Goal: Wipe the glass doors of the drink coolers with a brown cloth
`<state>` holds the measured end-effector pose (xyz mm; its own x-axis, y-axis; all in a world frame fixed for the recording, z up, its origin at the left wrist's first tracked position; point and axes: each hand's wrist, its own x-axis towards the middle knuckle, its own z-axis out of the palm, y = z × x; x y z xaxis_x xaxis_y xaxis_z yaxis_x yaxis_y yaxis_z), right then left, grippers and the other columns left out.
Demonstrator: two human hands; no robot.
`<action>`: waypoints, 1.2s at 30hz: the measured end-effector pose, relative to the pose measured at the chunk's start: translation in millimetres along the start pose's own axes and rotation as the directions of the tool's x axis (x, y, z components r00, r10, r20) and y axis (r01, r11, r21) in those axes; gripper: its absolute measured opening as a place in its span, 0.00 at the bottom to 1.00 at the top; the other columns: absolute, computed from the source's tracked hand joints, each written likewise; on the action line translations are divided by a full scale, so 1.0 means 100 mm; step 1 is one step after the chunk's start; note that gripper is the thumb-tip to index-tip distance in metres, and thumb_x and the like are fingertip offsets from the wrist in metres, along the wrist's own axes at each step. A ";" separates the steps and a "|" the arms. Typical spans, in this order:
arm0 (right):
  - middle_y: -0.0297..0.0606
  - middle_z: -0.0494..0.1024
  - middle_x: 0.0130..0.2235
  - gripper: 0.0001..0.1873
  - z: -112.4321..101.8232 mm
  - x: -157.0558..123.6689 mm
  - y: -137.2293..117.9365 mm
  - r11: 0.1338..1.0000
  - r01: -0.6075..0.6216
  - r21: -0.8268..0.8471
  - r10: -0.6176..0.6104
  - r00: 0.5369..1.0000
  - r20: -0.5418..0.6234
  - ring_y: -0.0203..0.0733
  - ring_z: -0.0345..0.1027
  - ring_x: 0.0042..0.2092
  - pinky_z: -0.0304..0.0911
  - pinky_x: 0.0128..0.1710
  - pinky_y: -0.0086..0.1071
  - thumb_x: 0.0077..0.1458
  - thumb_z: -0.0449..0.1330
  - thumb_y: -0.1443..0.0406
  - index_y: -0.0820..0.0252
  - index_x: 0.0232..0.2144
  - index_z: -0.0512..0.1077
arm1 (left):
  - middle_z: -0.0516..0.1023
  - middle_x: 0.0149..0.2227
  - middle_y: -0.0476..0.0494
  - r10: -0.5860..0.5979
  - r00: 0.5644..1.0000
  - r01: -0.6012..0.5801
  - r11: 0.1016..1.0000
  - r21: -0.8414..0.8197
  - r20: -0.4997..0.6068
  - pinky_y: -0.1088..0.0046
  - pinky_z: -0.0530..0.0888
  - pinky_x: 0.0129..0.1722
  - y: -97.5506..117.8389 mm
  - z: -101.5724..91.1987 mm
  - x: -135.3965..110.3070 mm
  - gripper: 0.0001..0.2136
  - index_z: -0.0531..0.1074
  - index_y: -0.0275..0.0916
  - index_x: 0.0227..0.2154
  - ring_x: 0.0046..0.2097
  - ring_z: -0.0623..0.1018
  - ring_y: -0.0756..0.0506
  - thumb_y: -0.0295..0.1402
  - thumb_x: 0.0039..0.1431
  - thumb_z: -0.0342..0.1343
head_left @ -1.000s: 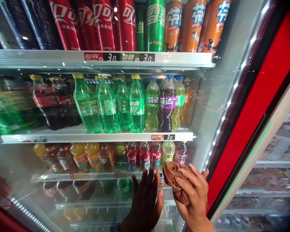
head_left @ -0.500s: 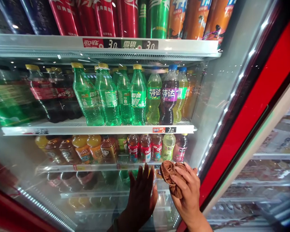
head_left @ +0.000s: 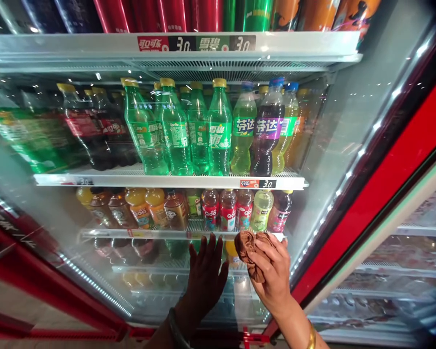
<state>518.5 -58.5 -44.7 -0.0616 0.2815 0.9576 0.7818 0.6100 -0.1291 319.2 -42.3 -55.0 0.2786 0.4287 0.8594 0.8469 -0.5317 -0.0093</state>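
Note:
In my right hand (head_left: 274,271) is a bunched brown cloth (head_left: 250,252), fingers curled over it, a gold bangle at the wrist. The hand is in front of a lit drinks fridge, just below a row of small juice bottles (head_left: 228,213). My left hand (head_left: 206,274), dark against the light, is raised beside it with fingers spread and nothing held. A band circles that wrist. Reflections and haze suggest a glass pane (head_left: 174,305) before the shelves; whether either hand touches it I cannot tell.
Green soda bottles (head_left: 218,128) fill the shelf above, dark cola bottles (head_left: 90,128) to their left. Cans (head_left: 172,14) stand along the top. A red frame edge (head_left: 396,160) slants down on the right, with another shelved unit (head_left: 388,271) beyond it. Red framing (head_left: 90,315) crosses the lower left.
The view has tilted down, so the shelves appear higher and farther right. Against the bottles, both hands have shifted left, the cloth still in my right hand. More red framing shows below.

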 end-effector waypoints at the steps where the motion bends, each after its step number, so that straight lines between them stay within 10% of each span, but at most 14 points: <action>1: 0.39 0.76 0.54 0.19 0.00 -0.05 0.00 1.000 -0.015 0.003 0.015 1.000 -0.004 0.52 0.58 0.70 0.51 0.71 0.66 0.57 0.60 0.75 0.53 0.49 0.75 | 0.48 0.75 0.37 -0.002 1.000 0.002 1.000 0.018 0.007 0.50 0.39 0.76 -0.04 -0.01 -0.01 0.36 0.45 0.36 0.74 0.77 0.45 0.39 0.30 0.68 0.55; 19: 0.39 0.79 0.52 0.18 0.50 -0.45 -0.29 0.975 0.064 0.211 -0.103 0.979 0.179 0.51 0.66 0.65 0.61 0.68 0.60 0.64 0.58 0.72 0.51 0.51 0.77 | 0.43 0.76 0.45 0.053 0.997 -0.049 0.995 0.083 -0.047 0.50 0.37 0.75 -0.49 -0.02 -0.32 0.31 0.46 0.37 0.74 0.77 0.44 0.40 0.31 0.72 0.47; 26: 0.38 0.75 0.55 0.17 0.57 -0.12 -0.31 0.961 0.123 0.249 -0.123 0.992 -0.013 0.55 0.62 0.67 0.59 0.70 0.57 0.59 0.64 0.73 0.51 0.48 0.80 | 0.39 0.77 0.42 0.018 1.000 -0.017 0.990 0.139 -0.007 0.48 0.37 0.75 -0.61 -0.14 -0.36 0.35 0.43 0.34 0.74 0.77 0.42 0.38 0.29 0.69 0.52; 36: 0.36 0.77 0.51 0.13 0.87 -0.12 -0.66 0.936 0.088 0.341 -0.093 0.996 -0.001 0.51 0.64 0.64 0.63 0.68 0.48 0.60 0.64 0.72 0.51 0.44 0.80 | 0.41 0.76 0.40 -0.035 0.999 0.032 0.977 0.209 0.009 0.49 0.40 0.76 -0.73 -0.27 -0.44 0.35 0.44 0.33 0.74 0.77 0.43 0.40 0.24 0.66 0.47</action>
<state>413.8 -37.8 -70.2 -0.1339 0.2227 0.9656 0.5146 0.8484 -0.1243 232.6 -41.8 -78.9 0.2533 0.4535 0.8545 0.9314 -0.3531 -0.0887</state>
